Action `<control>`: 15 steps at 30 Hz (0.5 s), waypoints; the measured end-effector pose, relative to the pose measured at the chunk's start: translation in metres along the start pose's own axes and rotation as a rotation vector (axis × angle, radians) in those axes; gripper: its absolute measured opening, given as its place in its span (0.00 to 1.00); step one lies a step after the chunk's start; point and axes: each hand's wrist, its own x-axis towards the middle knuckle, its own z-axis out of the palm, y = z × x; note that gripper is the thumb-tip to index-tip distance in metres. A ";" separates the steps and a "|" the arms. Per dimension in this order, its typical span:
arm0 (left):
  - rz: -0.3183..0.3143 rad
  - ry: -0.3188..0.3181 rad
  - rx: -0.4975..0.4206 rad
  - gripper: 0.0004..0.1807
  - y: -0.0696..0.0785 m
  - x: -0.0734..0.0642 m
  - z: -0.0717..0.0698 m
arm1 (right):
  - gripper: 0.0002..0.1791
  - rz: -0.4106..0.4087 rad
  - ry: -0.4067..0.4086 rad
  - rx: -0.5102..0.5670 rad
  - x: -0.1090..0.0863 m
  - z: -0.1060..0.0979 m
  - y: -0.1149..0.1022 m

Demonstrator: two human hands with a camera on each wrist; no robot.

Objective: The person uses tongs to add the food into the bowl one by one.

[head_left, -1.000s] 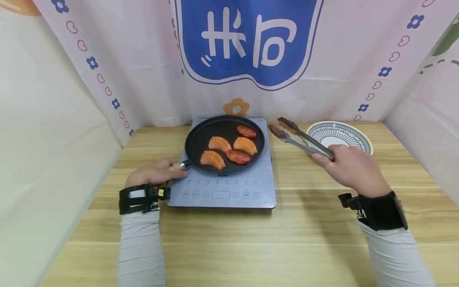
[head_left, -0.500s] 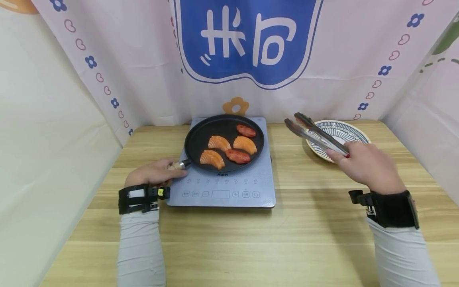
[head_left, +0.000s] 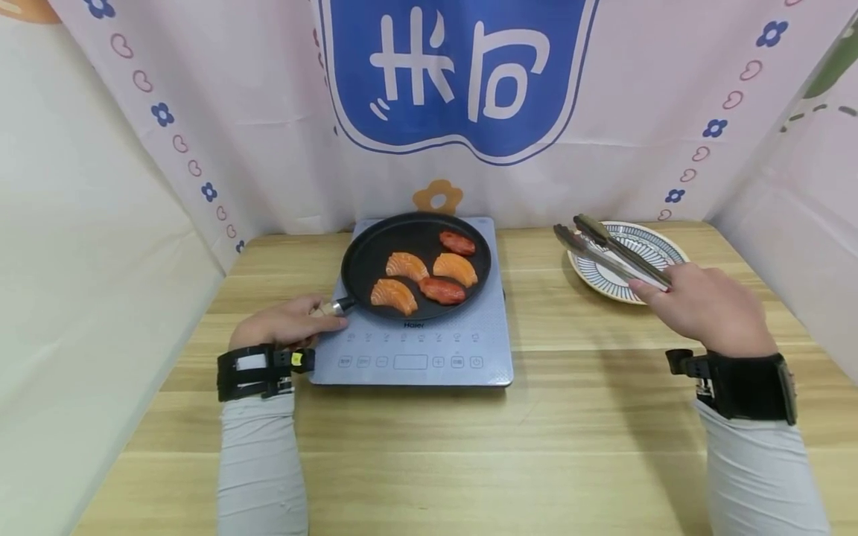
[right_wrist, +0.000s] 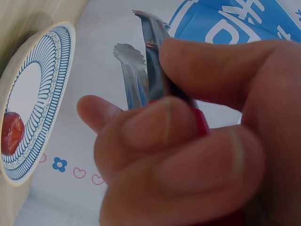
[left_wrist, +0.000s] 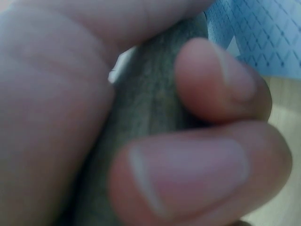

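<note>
My left hand (head_left: 284,321) grips the wooden handle (left_wrist: 146,89) of a black frying pan (head_left: 367,260), fingers curled round it. In the pan lie several pieces of food: orange salmon slices (head_left: 394,296) and two glazed red pieces that look like chicken wings (head_left: 442,290). My right hand (head_left: 717,309) holds metal tongs (head_left: 630,254), whose arms stand apart with nothing between the tips. The tongs are over a patterned plate (head_left: 603,284). In the right wrist view, a similar red piece (right_wrist: 12,133) lies on that plate, hidden in the head view.
The pan sits on a grey induction cooktop (head_left: 409,362) with a row of touch keys along its front. Under everything is a wooden table (head_left: 482,461). A printed cloth (head_left: 268,134) hangs right behind the cooktop and the plate, with pale cloth at both sides.
My right hand has moved to the right with the tongs, from between the pan and the plate to over the plate. The left hand and the pan have stayed in place.
</note>
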 end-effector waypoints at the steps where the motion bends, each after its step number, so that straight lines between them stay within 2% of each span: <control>1: 0.002 -0.002 0.006 0.27 0.000 0.001 0.000 | 0.39 0.004 -0.003 -0.002 0.000 0.000 0.001; 10: 0.002 -0.003 0.008 0.27 -0.001 -0.002 -0.002 | 0.39 0.025 0.000 0.010 -0.001 -0.005 0.001; 15: 0.004 -0.003 0.023 0.27 -0.001 0.001 -0.001 | 0.39 0.053 -0.012 0.005 -0.007 -0.007 0.007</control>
